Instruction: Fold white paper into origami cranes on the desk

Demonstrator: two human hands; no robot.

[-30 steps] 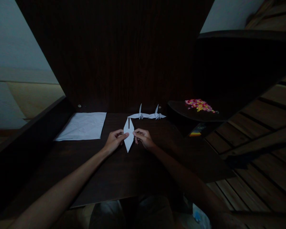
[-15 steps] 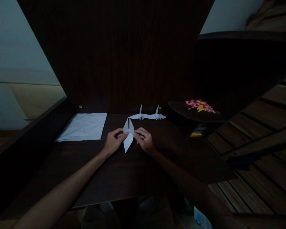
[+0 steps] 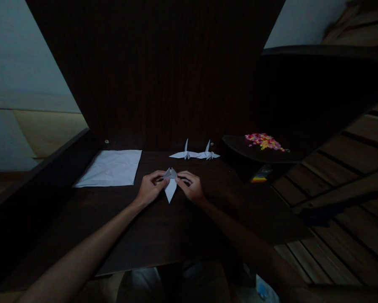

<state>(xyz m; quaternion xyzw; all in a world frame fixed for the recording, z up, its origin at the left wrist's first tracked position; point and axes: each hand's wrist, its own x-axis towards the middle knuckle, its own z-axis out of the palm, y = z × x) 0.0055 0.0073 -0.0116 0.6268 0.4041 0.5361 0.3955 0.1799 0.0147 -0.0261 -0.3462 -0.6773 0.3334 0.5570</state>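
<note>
Two cranes (image 3: 194, 155) at back, apparently finished | one piece (image 3: 170, 192) over desk (image 3: 163, 235), in front of cranes, part-folded, more folding apparently left | left hand (image 3: 150, 188): nearly closed, pinching piece's left side | right hand (image 3: 191, 186): likewise, right side | flat paper (image 3: 113, 166) leftward, unused

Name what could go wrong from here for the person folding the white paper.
Pinched between both hands, the folded paper might crease off-centre if one side is pressed harder.
The white paper figures lie just beyond the hands, so a forward push could knock them.
The scene looks dim, so a crooked fold may go unnoticed.
</note>
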